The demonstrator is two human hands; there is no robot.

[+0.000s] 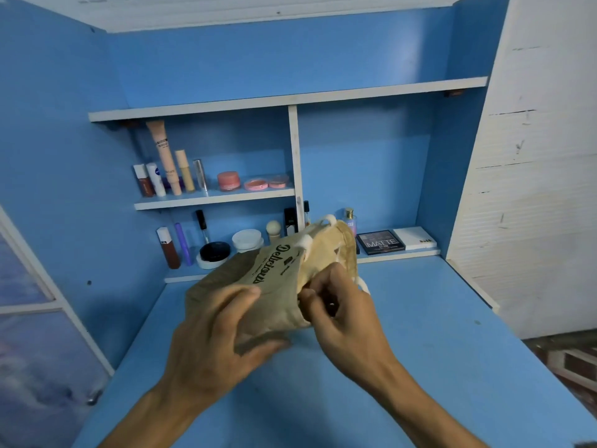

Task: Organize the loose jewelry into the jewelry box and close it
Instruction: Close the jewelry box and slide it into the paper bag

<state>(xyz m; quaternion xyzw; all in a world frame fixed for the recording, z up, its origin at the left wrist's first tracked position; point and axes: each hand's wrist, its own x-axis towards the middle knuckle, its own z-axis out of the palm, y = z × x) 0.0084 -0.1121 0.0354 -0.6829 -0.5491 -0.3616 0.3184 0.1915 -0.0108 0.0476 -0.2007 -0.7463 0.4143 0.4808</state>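
As viewed from the head camera, paper bag [268, 286]: brown, black lettering on upper face, tilted on its side, held clear above desk top [420, 318]; mouth turned up and to the right, away from wearer.
Cord handles [305, 244]: white, sticking out at bag's mouth end; another loop showing at bag's right side, past the right hand.
Left hand [223, 324]: wrapped round bag's closed bottom end, thumb across lettered face, fingers curled underneath; firm grip, apparently carrying the weight.
Right hand [336, 312]: at bag's near-right edge by the mouth, fingers curled and pinching the paper rim; probably prising the mouth open, judged only.
Loose jewelry: none visible anywhere round bag; possibly inside bag, cannot tell.
Jewelry box: not seen outside bag; whether inside, cannot tell.
Shelf [213, 200]: behind and above bag, carrying tubes, jars and compacts.
Palette marked MATTE [381, 242]: just behind bag's mouth, to the right, on the lowest ledge.
Progress: very early, by the look of it. Nothing sorted, nothing boxed, nothing closed.
Left to do: open bag, bring out contents, locate box, place each piece, shut lid; essentially the whole task.
Risk: small pieces spilling and scattering if bag tipped mouth-down in the air; safer lowered onto desk top first.
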